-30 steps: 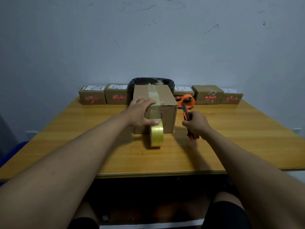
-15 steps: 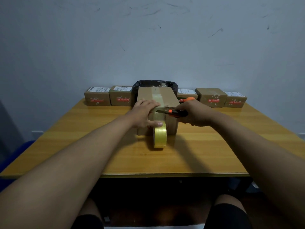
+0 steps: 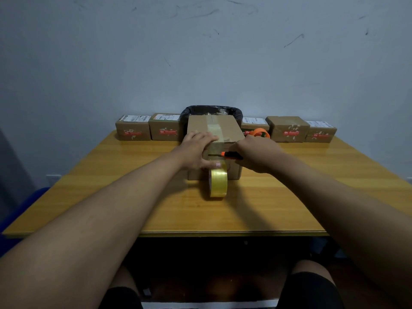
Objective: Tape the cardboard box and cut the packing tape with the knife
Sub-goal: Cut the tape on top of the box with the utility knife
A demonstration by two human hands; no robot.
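Note:
A brown cardboard box [image 3: 229, 130] stands in the middle of the wooden table [image 3: 289, 197], with a strip of tape running along its top and down its near face. A yellowish roll of packing tape [image 3: 218, 182] stands on edge against the box's front. My left hand [image 3: 196, 150] rests on the box's near top edge, thumb pressing on the tape above the roll. My right hand [image 3: 256, 152] grips an orange and black knife [image 3: 227, 155], its blade held level across the tape on the front face.
Several small labelled cardboard boxes [image 3: 133, 128] line the table's far edge by the wall. A black-lined bin [image 3: 211, 110] sits behind the main box. An orange tape dispenser [image 3: 259, 132] lies to the box's right.
My right hand swung the knife from upright beside the box to level against the tape on the front face. The left hand stayed on the box and tape.

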